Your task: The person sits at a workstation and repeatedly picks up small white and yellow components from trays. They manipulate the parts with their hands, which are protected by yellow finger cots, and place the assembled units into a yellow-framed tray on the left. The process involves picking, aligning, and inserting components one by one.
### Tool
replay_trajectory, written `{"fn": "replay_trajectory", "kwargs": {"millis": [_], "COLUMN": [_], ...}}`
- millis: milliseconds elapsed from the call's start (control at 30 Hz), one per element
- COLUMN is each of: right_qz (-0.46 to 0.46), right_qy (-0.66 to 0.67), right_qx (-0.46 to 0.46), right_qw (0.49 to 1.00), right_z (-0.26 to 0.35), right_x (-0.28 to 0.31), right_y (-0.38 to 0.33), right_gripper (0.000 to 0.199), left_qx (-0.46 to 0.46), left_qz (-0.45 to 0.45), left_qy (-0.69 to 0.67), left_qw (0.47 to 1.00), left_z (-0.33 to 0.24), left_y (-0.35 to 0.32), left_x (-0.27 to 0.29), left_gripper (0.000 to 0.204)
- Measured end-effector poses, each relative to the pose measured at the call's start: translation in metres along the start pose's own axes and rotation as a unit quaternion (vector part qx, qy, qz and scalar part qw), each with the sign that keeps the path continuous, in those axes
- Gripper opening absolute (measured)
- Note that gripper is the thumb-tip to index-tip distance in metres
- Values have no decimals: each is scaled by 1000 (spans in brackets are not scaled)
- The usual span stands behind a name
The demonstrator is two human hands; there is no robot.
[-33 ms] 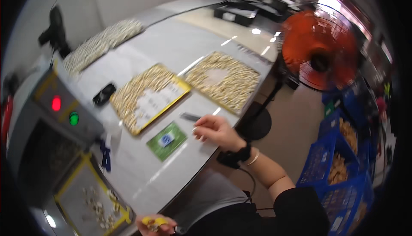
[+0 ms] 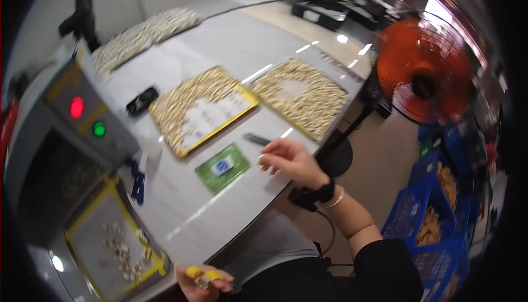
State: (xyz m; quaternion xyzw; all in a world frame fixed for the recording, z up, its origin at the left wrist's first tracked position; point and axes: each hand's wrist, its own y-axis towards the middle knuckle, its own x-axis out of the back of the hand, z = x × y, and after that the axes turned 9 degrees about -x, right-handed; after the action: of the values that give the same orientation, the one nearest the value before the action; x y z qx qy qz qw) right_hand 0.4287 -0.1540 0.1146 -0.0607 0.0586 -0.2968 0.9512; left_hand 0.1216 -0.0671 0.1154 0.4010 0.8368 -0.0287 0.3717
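My right hand (image 2: 294, 163) hovers over the near edge of the white table, thumb and forefinger pinched on a small white piece (image 2: 261, 158). Just beyond its fingertips lies a dark, narrow flat tool (image 2: 257, 139). Left of that hand is a green pad (image 2: 212, 176) with a small blue-and-white packet (image 2: 223, 166) on it. Low in the view, my left hand (image 2: 201, 290) is curled, with yellow bands across its fingers. Something small and pale-brown shows between them, too blurred to name. Beside it, a yellow-edged tray (image 2: 88, 233) holds scattered pale shell-like pieces (image 2: 124, 255).
Two trays of pale pieces stand farther back: a yellow-edged one (image 2: 184, 151) and another (image 2: 291, 89). At left is a grey machine (image 2: 118, 147) with red and green lights. An orange fan (image 2: 407, 65) and blue crates (image 2: 407, 208) are at right.
The whole view has shifted slightly, so the table and trays sit farther right and higher. My left hand has turned a little; my right hand keeps its pinch near the green pad.
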Motion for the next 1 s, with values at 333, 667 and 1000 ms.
{"fn": "replay_trajectory", "kwargs": {"millis": [333, 667, 1000], "right_qz": [129, 199, 236], "right_qy": [-505, -593, -289], "right_qx": [258, 264, 281], "right_qw": [814, 734, 884], "right_z": [60, 54, 78], "right_x": [-52, -54, -77], "right_y": [45, 71, 42], "right_gripper": [5, 1, 14], "left_qx": [124, 168, 291], "left_qz": [-54, -88, -64], "left_qy": [-121, -200, -321], "left_qw": [983, 961, 899], "left_z": [22, 23, 26], "left_y": [33, 64, 76], "left_x": [-14, -17, -8], "left_gripper": [41, 43, 47]}}
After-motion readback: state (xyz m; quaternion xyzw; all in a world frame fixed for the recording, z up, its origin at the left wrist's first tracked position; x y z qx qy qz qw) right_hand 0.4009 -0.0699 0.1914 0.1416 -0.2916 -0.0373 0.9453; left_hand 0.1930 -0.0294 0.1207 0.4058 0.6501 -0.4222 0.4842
